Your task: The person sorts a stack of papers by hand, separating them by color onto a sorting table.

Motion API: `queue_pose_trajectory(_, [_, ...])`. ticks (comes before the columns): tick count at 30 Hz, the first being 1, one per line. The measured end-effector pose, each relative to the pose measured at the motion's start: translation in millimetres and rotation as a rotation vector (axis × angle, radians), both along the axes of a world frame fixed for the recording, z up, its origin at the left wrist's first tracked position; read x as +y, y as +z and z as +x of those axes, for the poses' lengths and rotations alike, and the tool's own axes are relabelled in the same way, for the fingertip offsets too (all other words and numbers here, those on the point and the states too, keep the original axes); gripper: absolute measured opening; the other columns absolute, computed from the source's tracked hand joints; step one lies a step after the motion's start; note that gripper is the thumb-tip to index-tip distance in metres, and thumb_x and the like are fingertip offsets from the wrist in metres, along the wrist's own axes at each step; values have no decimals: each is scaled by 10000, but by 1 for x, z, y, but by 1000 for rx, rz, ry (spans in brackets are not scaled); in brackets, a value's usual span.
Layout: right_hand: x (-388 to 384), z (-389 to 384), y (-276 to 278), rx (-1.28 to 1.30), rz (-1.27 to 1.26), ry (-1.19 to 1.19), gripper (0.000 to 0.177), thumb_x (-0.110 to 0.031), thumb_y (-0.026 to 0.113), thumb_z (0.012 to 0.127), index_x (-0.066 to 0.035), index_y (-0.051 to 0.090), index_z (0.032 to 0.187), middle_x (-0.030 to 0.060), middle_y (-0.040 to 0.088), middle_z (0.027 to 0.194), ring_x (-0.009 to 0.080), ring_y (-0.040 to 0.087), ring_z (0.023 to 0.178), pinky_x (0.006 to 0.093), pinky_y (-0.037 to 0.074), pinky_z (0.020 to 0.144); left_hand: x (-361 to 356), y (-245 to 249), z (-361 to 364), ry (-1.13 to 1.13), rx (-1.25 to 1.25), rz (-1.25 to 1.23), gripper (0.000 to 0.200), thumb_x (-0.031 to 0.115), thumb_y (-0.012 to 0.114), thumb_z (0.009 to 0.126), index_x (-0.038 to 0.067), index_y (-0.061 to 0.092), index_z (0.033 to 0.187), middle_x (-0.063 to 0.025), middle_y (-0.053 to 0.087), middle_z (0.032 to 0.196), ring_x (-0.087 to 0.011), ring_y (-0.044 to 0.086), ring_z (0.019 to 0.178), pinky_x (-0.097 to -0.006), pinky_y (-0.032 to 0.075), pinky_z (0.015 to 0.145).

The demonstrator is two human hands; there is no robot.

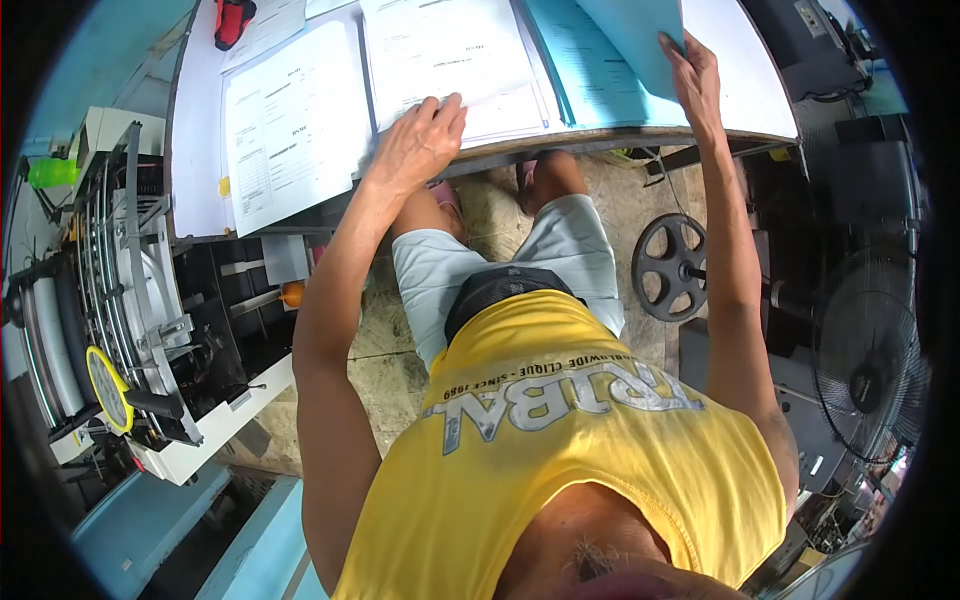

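My left hand rests at the near edge of a stack of white printed sheets, its fingers lying bent on the paper and nothing visibly gripped. My right hand pinches the edge of a blue sheet, which is lifted and tilted above a stack of blue printed sheets. Left of the middle stack lies another pile of white printed sheets, its near corner hanging over the table edge. The small print is too fine to read.
The white table bears a red and black object at its far left. A machine with rollers stands to the left. On the right are a black handwheel and a fan. My legs reach beneath the table.
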State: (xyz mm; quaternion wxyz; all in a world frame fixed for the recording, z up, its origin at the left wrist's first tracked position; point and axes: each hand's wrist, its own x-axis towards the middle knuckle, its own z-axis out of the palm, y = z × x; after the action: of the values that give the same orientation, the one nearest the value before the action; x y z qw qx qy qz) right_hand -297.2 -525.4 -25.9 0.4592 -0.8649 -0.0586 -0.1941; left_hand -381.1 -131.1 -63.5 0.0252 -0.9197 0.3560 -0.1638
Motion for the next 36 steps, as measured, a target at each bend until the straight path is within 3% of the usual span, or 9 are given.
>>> queue_pose_trajectory(4, [36, 18, -3, -268, -164, 47, 349, -239, 696, 918, -99, 718, 1237, 116, 780, 963, 199, 726, 723, 337, 571, 682, 8, -10, -18, -13, -24, -92, 263, 106, 639, 948, -26, 700, 1166, -103, 633, 1325, -299, 648, 1089, -434, 567, 902])
queue_pose_trajectory(7, [94, 20, -2, -98, -234, 85, 241, -215, 587, 862, -42, 648, 1018, 88, 688, 979, 250, 682, 896, 381, 541, 815, 6, -16, -25, -29, -76, -83, 266, 133, 660, 926, -9, 719, 1142, -95, 650, 1299, -296, 650, 1077, -455, 529, 936])
queue_pose_trajectory(9, [128, 19, -7, -341, -616, 118, 356, -147, 688, 856, -126, 702, 1211, 107, 776, 937, 282, 752, 764, 382, 590, 662, 4, -24, -28, -45, -162, -59, 241, 147, 669, 902, 5, 732, 1086, -84, 662, 1239, -275, 648, 1035, -462, 519, 920])
queue_pose_trajectory(14, [189, -25, -10, -334, -871, 340, 322, -69, 619, 847, -105, 695, 1159, 128, 763, 899, 293, 746, 730, 398, 593, 622, -5, -33, -33, -38, -279, -91, 139, 157, 683, 848, 71, 747, 936, -38, 686, 1084, -217, 644, 951, -473, 516, 855])
queue_pose_trajectory(17, [190, -45, -26, -382, -899, 509, 127, -179, 635, 886, -69, 678, 934, 116, 716, 725, 310, 728, 653, 396, 558, 570, -4, -31, -36, 30, -223, -213, 136, 136, 706, 840, 88, 756, 957, -13, 707, 1098, -220, 656, 940, -418, 520, 854])
queue_pose_trajectory(24, [180, -54, -23, -521, -846, 584, 267, -307, 625, 938, -47, 647, 992, 101, 712, 767, 289, 744, 782, 364, 560, 677, 23, 13, -46, 132, -370, -227, 159, 176, 797, 825, 143, 771, 979, -6, 717, 1092, -244, 647, 1008, -435, 505, 875])
queue_pose_trajectory(27, [189, -46, 5, -152, -1121, 598, 246, -229, 588, 945, -59, 621, 1119, 112, 735, 993, 287, 734, 950, 403, 566, 811, -14, 40, -51, 71, -599, -319, 159, 190, 807, 830, 158, 774, 983, 5, 715, 1089, -253, 638, 1005, -436, 512, 884])
queue_pose_trajectory(31, [170, -8, 37, -912, -1104, 542, 80, -157, 593, 887, -105, 628, 936, 40, 714, 883, 198, 733, 860, 341, 588, 800, -85, 12, -56, -285, -411, -262, 219, 293, 762, 884, 128, 776, 1027, -38, 712, 1111, -249, 644, 1057, -441, 529, 887])
queue_pose_trajectory(36, [97, 14, 81, -800, -1137, 657, 281, -191, 616, 864, -33, 669, 1090, 104, 714, 1084, 259, 698, 971, 371, 543, 818, -163, -11, -11, -178, -177, -268, 443, 313, 689, 919, 46, 656, 1270, -93, 604, 1371, -270, 538, 1275, -590, 408, 1048])
